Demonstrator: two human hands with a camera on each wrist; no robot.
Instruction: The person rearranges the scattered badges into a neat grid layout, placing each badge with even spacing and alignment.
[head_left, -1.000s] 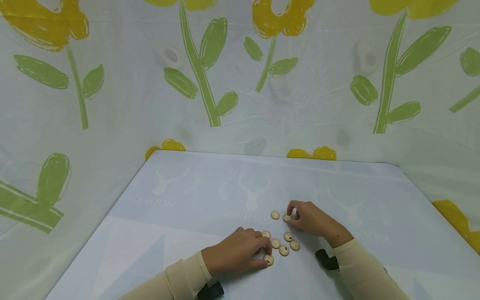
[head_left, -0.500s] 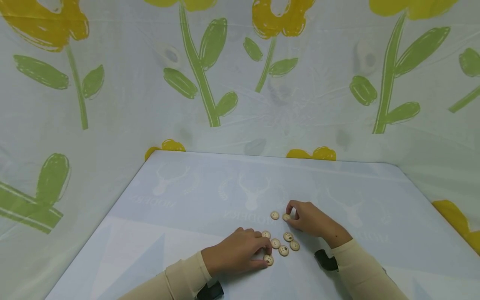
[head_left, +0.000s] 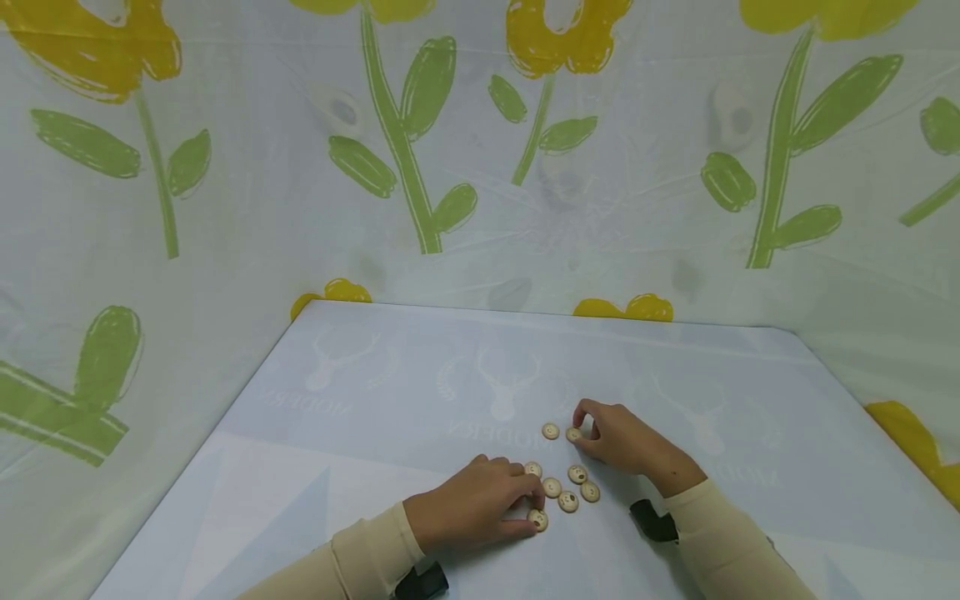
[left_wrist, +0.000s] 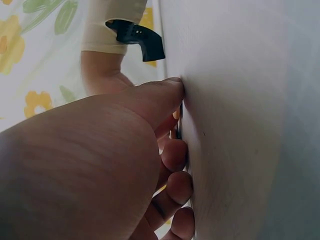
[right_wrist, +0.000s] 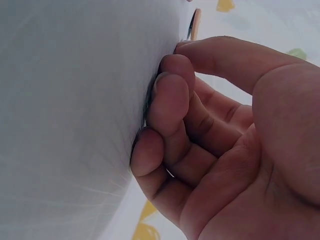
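In the head view, my left hand lies low over the table with thumb and index finger at a round wooden button, pinching it at its edges. Farther back, my right hand pinches another wooden button, partly hidden by the fingertips. Just left of that one lies a separate button. Between the hands sit several more, among them a button with a dark spot. One button is half covered by the left fingers. Both wrist views show fingertips and fingertips right at the tabletop.
The pale table carries faint deer-head prints and lettering. Behind it hangs a white curtain with yellow flowers and green leaves. A dark wrist device sits under the right sleeve, another device under the left.
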